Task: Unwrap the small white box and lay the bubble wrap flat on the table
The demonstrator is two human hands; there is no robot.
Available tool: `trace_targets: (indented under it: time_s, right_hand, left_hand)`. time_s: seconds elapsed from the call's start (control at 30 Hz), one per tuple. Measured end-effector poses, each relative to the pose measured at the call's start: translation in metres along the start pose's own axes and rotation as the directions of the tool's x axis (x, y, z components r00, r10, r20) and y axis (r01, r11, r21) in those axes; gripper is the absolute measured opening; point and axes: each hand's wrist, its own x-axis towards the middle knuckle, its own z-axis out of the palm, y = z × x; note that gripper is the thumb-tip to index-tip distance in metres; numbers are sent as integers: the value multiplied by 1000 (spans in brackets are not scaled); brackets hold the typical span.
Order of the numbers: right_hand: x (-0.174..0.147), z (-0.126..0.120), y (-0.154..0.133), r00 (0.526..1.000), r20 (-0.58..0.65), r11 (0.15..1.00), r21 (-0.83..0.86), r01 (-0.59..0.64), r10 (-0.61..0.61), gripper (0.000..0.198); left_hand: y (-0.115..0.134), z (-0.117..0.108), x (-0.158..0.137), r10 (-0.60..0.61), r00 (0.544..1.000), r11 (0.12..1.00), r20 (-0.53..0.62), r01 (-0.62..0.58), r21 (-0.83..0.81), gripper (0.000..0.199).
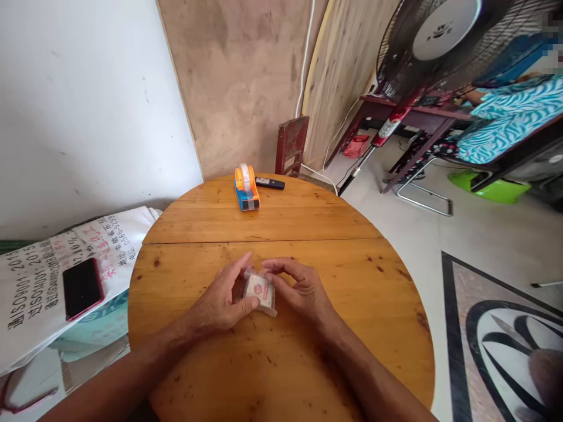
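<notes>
A small pale packet (260,291) in clear plastic wrap, with red print on its face, is between my hands just above or on the wooden table (281,363). My left hand (226,296) grips it from the left, the thumb lying on its lower front and the fingers reaching behind its far side. From the right, my right hand (301,284) pinches the wrap at the upper right edge with thumb and fingertips. What the fingertips behind the packet touch is partly hidden.
Toward the table's far edge stand an orange and blue tape dispenser (247,187) and a black remote control (270,183). A phone (82,288) lies on a printed white sack (109,252) at left. A fan (440,41) stands at right; beyond it sits a person (505,126).
</notes>
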Motion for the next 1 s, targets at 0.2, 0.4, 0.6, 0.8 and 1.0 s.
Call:
trace_targets:
  time_s: [0.2,0.4,0.6,0.8,1.0]
  right_hand:
    - [-7,3,0,895,-86,841,-390,374,-438,24]
    - [-10,3,-3,859,6,747,-490,449,-512,18]
    - [-11,-3,-9,852,67,699,-541,468,-519,23]
    - [-12,-8,-8,859,129,708,-513,486,-496,27]
    - [-16,-10,-9,862,141,694,-538,479,-486,25]
  left_hand:
    - [3,-2,-1,-31,1000,998,6,30,46,78]
    - [8,-2,1,67,998,992,-15,-65,107,66]
    - [8,-2,3,245,969,949,-29,-234,213,56]
    - [7,-2,5,295,955,936,-23,-284,208,44]
    - [10,-2,5,242,970,958,-5,-239,157,38]
